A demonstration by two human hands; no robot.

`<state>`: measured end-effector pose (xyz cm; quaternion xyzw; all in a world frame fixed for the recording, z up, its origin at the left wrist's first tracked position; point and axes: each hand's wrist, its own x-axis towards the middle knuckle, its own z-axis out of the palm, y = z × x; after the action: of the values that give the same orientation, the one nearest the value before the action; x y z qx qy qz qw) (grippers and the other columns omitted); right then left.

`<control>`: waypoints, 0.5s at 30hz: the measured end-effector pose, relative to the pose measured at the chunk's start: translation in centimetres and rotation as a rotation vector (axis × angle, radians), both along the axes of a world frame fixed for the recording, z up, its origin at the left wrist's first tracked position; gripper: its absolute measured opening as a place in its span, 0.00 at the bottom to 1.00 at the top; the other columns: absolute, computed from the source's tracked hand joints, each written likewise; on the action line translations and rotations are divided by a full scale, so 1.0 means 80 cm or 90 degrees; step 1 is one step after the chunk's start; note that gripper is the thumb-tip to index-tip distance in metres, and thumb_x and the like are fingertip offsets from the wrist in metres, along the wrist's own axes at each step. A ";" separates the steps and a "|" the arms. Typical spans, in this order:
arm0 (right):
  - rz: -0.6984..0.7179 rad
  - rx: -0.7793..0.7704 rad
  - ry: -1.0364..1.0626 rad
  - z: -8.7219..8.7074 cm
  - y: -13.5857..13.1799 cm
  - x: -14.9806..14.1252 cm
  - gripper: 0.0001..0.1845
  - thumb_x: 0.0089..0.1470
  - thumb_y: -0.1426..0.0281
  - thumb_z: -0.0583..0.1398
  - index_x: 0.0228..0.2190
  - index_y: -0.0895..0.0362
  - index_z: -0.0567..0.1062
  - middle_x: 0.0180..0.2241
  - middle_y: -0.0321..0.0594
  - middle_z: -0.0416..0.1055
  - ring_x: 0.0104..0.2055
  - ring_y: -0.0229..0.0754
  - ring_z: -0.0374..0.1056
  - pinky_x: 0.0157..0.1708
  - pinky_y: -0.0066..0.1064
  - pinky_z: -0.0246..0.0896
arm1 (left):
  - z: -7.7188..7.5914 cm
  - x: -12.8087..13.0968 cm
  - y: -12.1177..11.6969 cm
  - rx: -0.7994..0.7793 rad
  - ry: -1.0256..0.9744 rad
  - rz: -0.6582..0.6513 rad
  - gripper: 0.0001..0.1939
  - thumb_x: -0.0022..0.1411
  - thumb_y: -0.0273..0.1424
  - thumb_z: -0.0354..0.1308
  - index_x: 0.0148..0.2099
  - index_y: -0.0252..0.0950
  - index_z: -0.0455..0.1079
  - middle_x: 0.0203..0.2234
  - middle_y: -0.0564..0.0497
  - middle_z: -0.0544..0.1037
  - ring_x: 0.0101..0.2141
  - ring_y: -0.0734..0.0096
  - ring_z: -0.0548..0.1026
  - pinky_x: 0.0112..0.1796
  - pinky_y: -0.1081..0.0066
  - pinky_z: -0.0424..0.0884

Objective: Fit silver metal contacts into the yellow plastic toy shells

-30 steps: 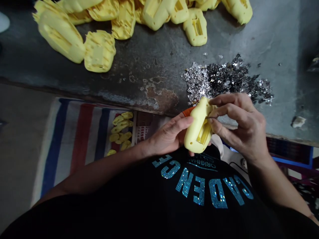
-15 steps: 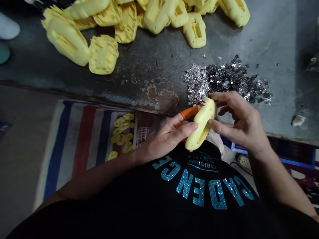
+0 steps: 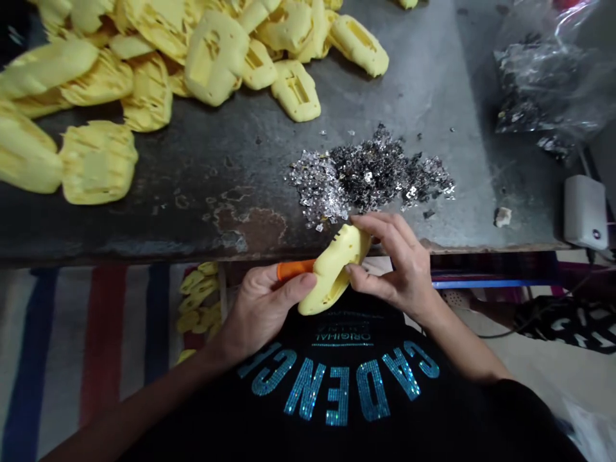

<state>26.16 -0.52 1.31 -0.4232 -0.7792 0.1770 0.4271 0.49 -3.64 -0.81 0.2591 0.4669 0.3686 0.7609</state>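
A yellow plastic shell (image 3: 332,269) with a long slot in its face is held tilted at the table's front edge, above my lap. My left hand (image 3: 269,298) grips its lower left side, thumb on the face; one finger wears an orange finger cover (image 3: 294,269). On the other side my right hand (image 3: 394,263) has its fingertips at the shell's top end and its thumb at the slot. Whether a small part sits under that thumb I cannot make out. Just beyond the hands lies a heap of small shiny metal clips (image 3: 370,170).
Many similar yellow shells (image 3: 216,58) are piled at the table's back left. A clear plastic bag (image 3: 543,83) of metal pieces and a white box (image 3: 584,212) with a cable are at the right. More yellow pieces (image 3: 197,301) lie below, beside a striped sheet (image 3: 103,346).
The view has swung to the right, so the table's things appear farther left and the bag and white box show. Both hands keep hold of the shell in nearly the same grip.
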 end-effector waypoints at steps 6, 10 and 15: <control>0.085 -0.109 0.007 0.004 -0.006 0.017 0.33 0.74 0.55 0.68 0.73 0.48 0.71 0.64 0.49 0.81 0.63 0.52 0.80 0.60 0.48 0.82 | 0.020 0.007 0.029 -0.043 -0.187 -0.195 0.32 0.62 0.43 0.82 0.65 0.48 0.80 0.49 0.45 0.92 0.44 0.50 0.92 0.44 0.60 0.87; -0.058 -0.056 -0.075 -0.013 0.004 0.062 0.22 0.73 0.61 0.70 0.64 0.44 0.79 0.57 0.44 0.85 0.58 0.54 0.80 0.54 0.50 0.77 | 0.022 0.005 0.037 0.029 -0.229 -0.144 0.30 0.68 0.44 0.77 0.69 0.52 0.79 0.63 0.47 0.87 0.56 0.48 0.89 0.54 0.56 0.87; -0.207 0.042 -0.245 -0.039 0.030 0.080 0.05 0.74 0.68 0.67 0.46 0.45 0.85 0.43 0.38 0.85 0.46 0.51 0.73 0.46 0.48 0.61 | 0.027 0.011 0.043 0.080 -0.123 0.059 0.34 0.70 0.51 0.70 0.73 0.44 0.77 0.72 0.43 0.81 0.75 0.33 0.72 0.60 0.51 0.85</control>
<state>32.57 1.90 -1.83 -0.5543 -0.7734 -0.0036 0.3074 1.37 -0.23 1.38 0.2474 0.3788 0.4553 0.7668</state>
